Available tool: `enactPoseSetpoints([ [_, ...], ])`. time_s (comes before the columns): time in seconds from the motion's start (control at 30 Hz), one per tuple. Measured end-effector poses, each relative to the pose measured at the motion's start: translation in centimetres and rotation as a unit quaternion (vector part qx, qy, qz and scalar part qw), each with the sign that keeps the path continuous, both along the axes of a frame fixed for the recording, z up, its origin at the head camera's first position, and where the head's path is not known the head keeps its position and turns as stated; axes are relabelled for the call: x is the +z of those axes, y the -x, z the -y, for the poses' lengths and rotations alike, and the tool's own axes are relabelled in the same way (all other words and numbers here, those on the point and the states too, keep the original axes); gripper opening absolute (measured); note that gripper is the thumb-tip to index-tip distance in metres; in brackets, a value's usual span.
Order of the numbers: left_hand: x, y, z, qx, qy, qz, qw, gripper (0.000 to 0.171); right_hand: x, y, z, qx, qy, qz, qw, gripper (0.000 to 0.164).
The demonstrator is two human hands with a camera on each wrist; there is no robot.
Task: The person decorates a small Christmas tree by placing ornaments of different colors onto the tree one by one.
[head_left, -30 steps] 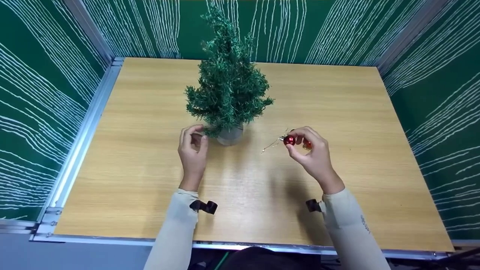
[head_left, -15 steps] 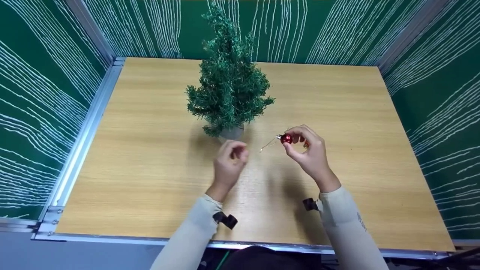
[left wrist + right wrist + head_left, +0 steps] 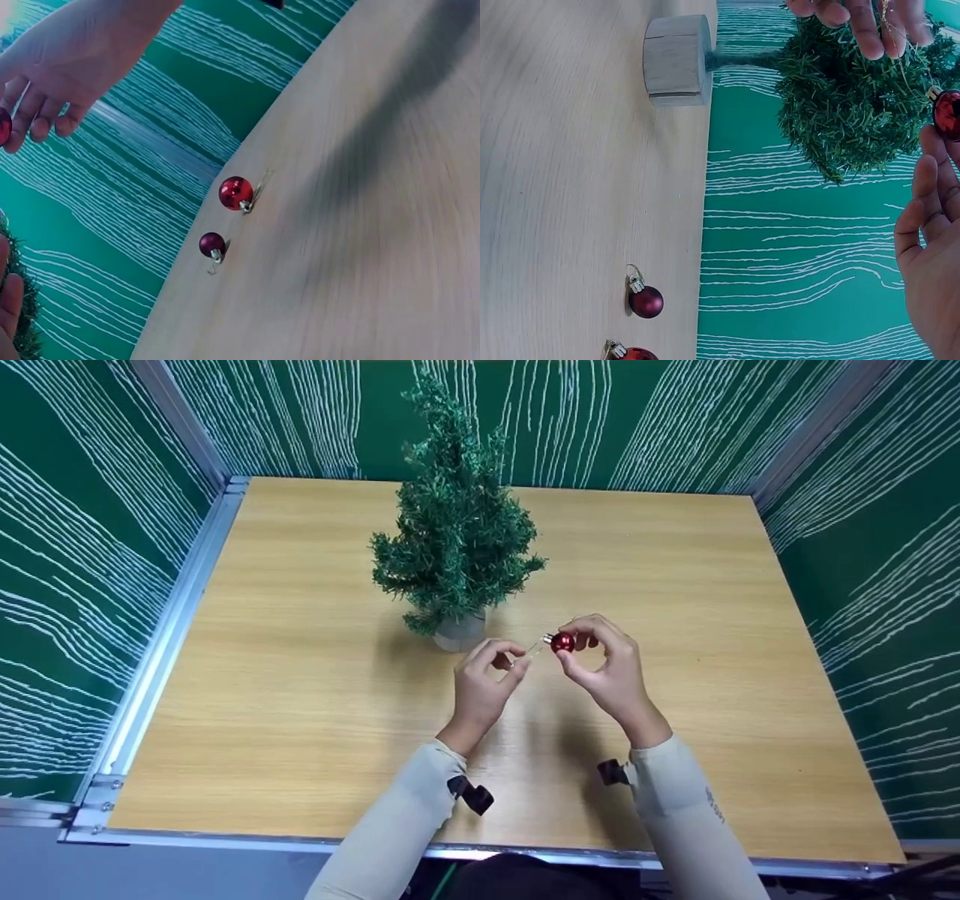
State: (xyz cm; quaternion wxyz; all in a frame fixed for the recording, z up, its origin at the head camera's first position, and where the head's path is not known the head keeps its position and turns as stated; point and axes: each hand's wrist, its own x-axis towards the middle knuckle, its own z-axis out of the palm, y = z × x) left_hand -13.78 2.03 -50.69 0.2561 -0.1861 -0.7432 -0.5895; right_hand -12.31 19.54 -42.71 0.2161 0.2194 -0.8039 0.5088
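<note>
Green walls (image 3: 862,555) flank the wooden table (image 3: 720,682); I see the right hand (image 3: 616,676) pinch a glossy red bauble (image 3: 562,643), the left hand (image 3: 482,684) its gold string (image 3: 535,649).

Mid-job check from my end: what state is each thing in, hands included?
Left hand: curled, gold string between thumb and finger
Right hand: pinching the held red ball
Held red ball: off the table
Gold string: strung out from the ball's cap
Tree: upright, no ball seen hanging
Other red ball: lying on the table
Dark ball: lying beside it
</note>
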Motion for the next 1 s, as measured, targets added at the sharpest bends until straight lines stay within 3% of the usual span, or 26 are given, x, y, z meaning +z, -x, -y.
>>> enactPoseSetpoints([
  [0.17,0.0,0.2,0.0,0.003,-0.007,-0.011,0.9999,0.006,-1.9,0.8,-0.9,-0.009,-0.006,0.004,1.000,0.026],
  [0.5,1.5,0.5,1.1,-0.081,-0.007,0.024,0.9964,0.006,-4.8,1.2,-0.8,0.013,-0.005,0.012,1.000,0.029],
  [0.6,2.0,0.5,1.5,-0.090,-0.003,0.026,0.9956,0.005,-5.4,1.1,-0.4,0.023,-0.005,0.024,0.999,0.031],
  [0.7,2.5,0.6,1.8,-0.095,0.001,0.018,0.9953,0.005,-5.5,0.8,0.2,0.031,-0.003,0.034,0.999,0.032],
  [1.0,3.4,0.9,2.3,-0.102,0.017,0.003,0.9947,0.004,-3.5,-0.5,1.8,0.066,0.000,0.058,0.996,0.028],
])
